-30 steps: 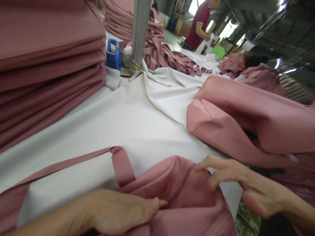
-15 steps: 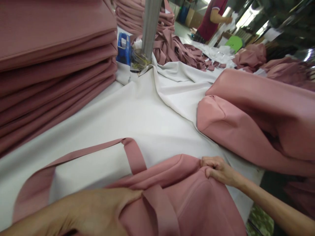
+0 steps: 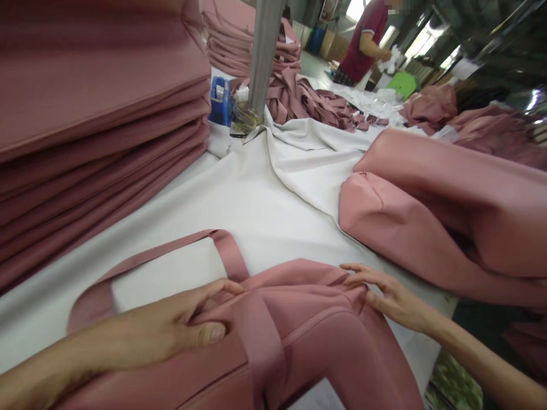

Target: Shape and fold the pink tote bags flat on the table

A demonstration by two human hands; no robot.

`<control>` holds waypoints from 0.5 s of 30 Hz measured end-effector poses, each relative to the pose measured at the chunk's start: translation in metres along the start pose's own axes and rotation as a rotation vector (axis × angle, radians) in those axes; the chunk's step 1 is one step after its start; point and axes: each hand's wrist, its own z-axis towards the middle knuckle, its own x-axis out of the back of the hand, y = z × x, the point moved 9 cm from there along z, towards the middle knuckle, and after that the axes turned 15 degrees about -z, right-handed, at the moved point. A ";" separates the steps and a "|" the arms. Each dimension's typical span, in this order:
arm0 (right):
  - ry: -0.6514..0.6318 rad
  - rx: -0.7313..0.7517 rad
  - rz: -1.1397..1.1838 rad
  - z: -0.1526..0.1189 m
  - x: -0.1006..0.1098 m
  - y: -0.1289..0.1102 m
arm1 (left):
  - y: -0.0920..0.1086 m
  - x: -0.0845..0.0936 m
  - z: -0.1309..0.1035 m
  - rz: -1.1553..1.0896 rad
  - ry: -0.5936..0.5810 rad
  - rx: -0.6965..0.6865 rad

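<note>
A pink bag [image 3: 342, 341], soft and leather-like, lies at the front of the table with a flat strap [image 3: 260, 336] across its face. A second strap [image 3: 231, 250] loops out behind it on the white sheet. My left hand [image 3: 183, 324] is on the bag's upper left edge, thumb on the front and index finger along the top, with a fold of material between them; its other fingers are hidden. At the upper right corner, my right hand [image 3: 384, 293] touches the bag with fingers spread. A white paper [image 3: 318, 396] shows at the bottom.
Folded pink pieces [image 3: 106, 114] form a tall stack at left. Two puffed pink bags [image 3: 427, 228] lie at right on the white sheet [image 3: 265, 199]. A metal post [image 3: 262, 62] stands beside a blue tape dispenser [image 3: 221, 102] and loose straps [image 3: 307, 102]. A person [image 3: 363, 45] works behind.
My right hand has loosened from a closed grip on the bag's corner to spread fingers. The left hand's thumb now shows on the bag's front, which lies flatter, and the white paper has come into sight.
</note>
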 end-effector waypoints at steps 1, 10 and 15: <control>-0.012 0.041 -0.015 0.004 0.001 -0.008 | 0.005 -0.003 0.004 -0.011 -0.035 0.044; 0.014 0.308 -0.267 -0.010 0.015 -0.060 | 0.079 -0.048 0.014 0.194 -0.085 -0.271; 0.464 0.409 -0.425 -0.052 0.019 -0.073 | 0.070 -0.061 -0.012 0.416 0.061 -0.323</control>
